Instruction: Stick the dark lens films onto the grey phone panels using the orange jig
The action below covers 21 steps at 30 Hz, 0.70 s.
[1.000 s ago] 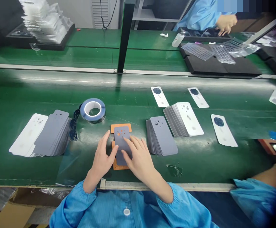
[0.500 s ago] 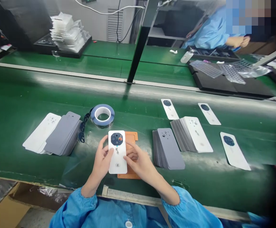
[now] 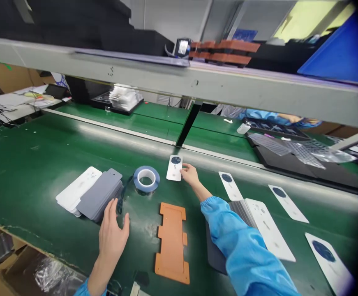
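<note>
At the far side of the green bench, my right hand (image 3: 190, 174) pinches the right edge of a white phone back cover (image 3: 171, 173) with a dark round camera sticker. The cover looks flat against or just above the bench; I cannot tell which. My left hand (image 3: 113, 234) is empty, fingers apart, just in front of a stack of grey phone back covers (image 3: 100, 193) and by a dark sticker strip (image 3: 120, 201). That strip runs from a blue tape roll (image 3: 157, 179). An orange fixture plate (image 3: 172, 246) lies bare between my arms.
White covers (image 3: 77, 187) lie at the left. A white stack (image 3: 268, 230) stands at the right, and my sleeve partly hides a grey stack (image 3: 214, 250). Three stickered covers (image 3: 230, 187) lie beyond. A shelf (image 3: 154, 74) crosses above; a post (image 3: 188, 123) stands behind.
My right hand has carried the white cover from over the orange plate to the far side of the bench. My left hand has let go and moved left. The view has tilted upward.
</note>
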Available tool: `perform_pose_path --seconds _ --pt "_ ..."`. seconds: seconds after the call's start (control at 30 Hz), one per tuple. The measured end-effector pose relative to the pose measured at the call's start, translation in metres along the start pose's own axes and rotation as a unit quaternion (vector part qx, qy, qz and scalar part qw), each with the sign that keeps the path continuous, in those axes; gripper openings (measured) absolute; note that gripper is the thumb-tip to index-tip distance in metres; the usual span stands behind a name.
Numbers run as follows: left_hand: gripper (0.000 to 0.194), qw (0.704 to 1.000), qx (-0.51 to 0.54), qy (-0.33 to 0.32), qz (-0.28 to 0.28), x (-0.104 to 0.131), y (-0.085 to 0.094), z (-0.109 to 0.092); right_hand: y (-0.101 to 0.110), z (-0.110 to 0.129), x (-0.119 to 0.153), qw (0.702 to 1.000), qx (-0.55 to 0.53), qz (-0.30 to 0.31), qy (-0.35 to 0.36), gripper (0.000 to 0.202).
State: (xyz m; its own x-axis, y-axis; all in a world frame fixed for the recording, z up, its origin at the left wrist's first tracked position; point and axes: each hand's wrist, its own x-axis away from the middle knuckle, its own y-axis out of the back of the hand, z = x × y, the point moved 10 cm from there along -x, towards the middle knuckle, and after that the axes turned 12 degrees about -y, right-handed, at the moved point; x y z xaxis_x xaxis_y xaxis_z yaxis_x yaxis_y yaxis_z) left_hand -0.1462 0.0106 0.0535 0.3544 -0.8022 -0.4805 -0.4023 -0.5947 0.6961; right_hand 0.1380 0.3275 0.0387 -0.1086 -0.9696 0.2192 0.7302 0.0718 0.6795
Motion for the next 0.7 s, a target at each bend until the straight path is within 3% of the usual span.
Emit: perform_pose_path --seconds 0.1,0.2,0.33,0.4,0.47,0.57,0.63,0.7 --pt "0.057 0.996 0.054 0.063 0.013 0.004 -0.006 0.017 -0.006 0.005 -0.008 0.998 0.058 -0.011 -0.013 0.048" --pt "0.049 0.983 0.128 0.118 0.062 0.001 -0.023 0.036 -0.006 0.008 -0.007 0.993 0.112 -0.017 -0.017 0.045" --pt "0.047 0.943 0.268 0.173 0.097 -0.004 -0.044 0.045 -0.009 0.019 0.016 0.987 0.159 0.001 0.011 0.034" --pt "0.051 0.913 0.349 0.19 0.093 -0.006 -0.051 0.042 -0.022 0.027 0.046 0.984 0.166 0.045 0.049 0.024" --pt "0.054 0.879 0.42 0.206 0.091 -0.005 -0.057 0.036 -0.048 0.038 0.09 0.973 0.152 0.131 0.113 0.017" --pt "0.058 0.855 0.463 0.216 0.091 -0.003 -0.06 0.026 -0.097 0.057 0.176 0.918 0.058 0.305 0.248 0.023" --pt "0.063 0.858 0.456 0.217 0.089 -0.001 -0.058 0.02 -0.114 0.063 0.211 0.904 -0.007 0.315 0.29 0.029" --pt "0.069 0.864 0.448 0.214 0.083 0.0 -0.055 0.014 -0.124 0.064 0.226 0.91 -0.042 0.273 0.31 0.035"
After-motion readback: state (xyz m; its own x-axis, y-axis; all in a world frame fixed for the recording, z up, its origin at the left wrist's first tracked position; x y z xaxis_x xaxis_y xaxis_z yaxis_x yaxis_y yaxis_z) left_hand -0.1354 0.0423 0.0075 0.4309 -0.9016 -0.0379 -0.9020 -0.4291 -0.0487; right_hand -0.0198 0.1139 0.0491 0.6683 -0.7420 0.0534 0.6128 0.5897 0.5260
